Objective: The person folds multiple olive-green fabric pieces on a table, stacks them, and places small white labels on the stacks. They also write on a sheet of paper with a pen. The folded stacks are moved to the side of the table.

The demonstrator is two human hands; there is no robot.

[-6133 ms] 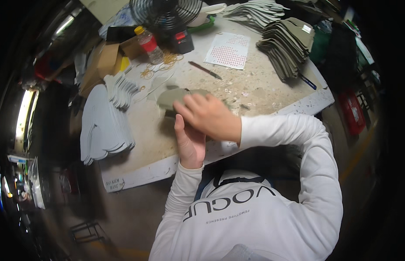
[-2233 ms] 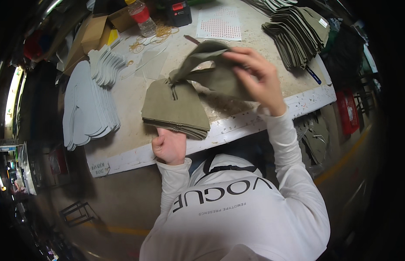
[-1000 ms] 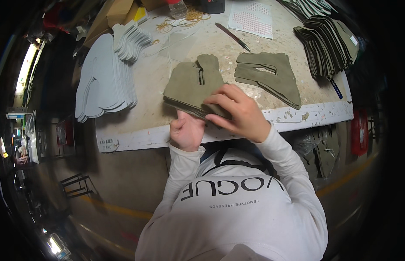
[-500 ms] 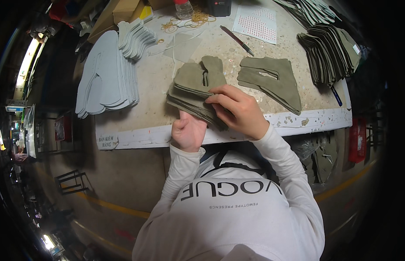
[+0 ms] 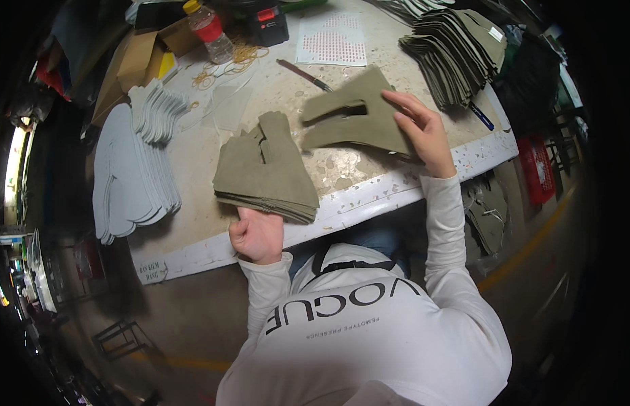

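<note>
A stack of olive-green cut pieces [image 5: 264, 169], each with a slot, rests on my left hand [image 5: 259, 238]. That palm faces up beneath the stack's near edge, its fingers hidden under it. To the right, my right hand [image 5: 426, 135] pinches the right edge of one olive-green piece [image 5: 379, 118], slightly blurred by motion. This piece lies over the small pile at the right, covering most of it. It has a long opening between two arms on its left side.
Pale grey cut pieces [image 5: 128, 176] are stacked at the left. Behind stand a red-labelled bottle [image 5: 210, 34], a black-and-red box [image 5: 269, 26] and rubber bands [image 5: 244, 57]. A pen [image 5: 305, 74] and printed sheet [image 5: 332, 39] lie farther back. Dark olive stacks [image 5: 450, 61] fill the right.
My right hand has moved right from the left-hand stack, carrying one piece over the right pile. The stack's lifted layers now lie flat together. The whole view has shifted and turned.
</note>
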